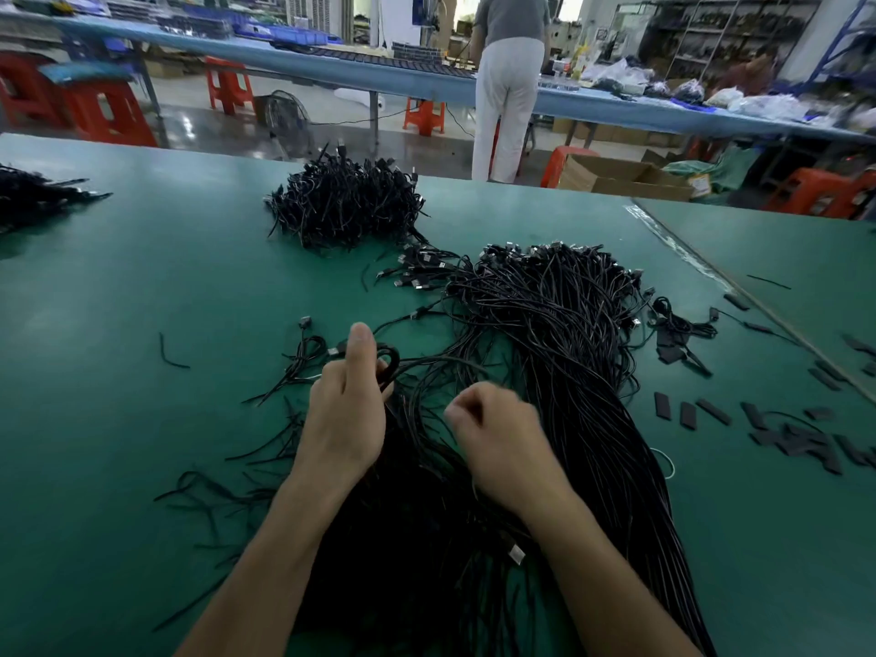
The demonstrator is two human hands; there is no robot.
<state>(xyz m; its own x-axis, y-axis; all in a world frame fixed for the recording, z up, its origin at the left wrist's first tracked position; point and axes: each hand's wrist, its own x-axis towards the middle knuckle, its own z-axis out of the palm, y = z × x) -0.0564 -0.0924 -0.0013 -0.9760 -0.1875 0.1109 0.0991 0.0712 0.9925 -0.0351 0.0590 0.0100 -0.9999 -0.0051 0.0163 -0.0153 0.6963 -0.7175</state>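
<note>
A black USB cable is gripped as a small coil in the left hand over the green workbench. The blurred right hand is curled, but its hold cannot be told. Coiling seems under way; next, the loose tail needs feeding round.

Site: factory assembly floor. Evidence: long green worktable carried bulk heaps of black cables and cut sleeve pieces near its right edge; a blue bench ran parallel behind, with red stools, cartons, stock shelving and a standing worker.
</note>
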